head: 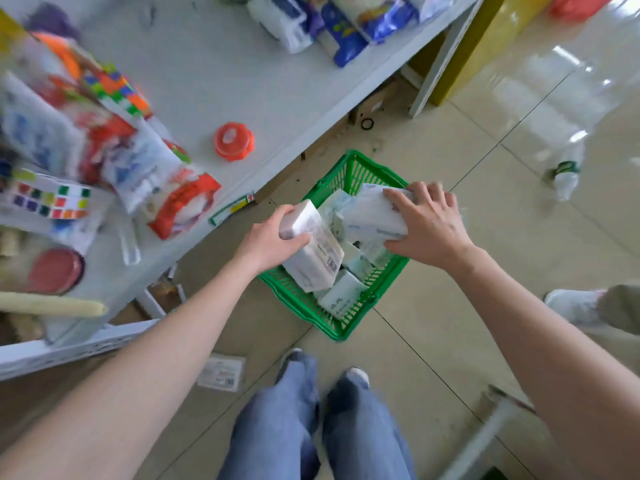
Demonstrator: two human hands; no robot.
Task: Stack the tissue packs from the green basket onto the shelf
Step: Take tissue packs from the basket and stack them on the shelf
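Note:
A green plastic basket [346, 169] stands on the tiled floor, holding several white and pale-green tissue packs. My left hand [270, 240] grips a white tissue pack [317, 258] with a barcode, tilted above the basket's left side. My right hand [429, 226] is closed over another white tissue pack [367, 220] at the basket's right side. More packs [341, 297] lie loose beneath them. The white shelf [221, 71] runs along the left, above the basket.
On the shelf sit a red-lidded jar [233, 141], colourful puzzle cubes [52, 199], red-and-white bags [183, 202] and blue wrapped packs [339, 22]. A plastic bottle [566, 174] lies on the floor at right. Another person's shoe [575, 304] is near the right edge.

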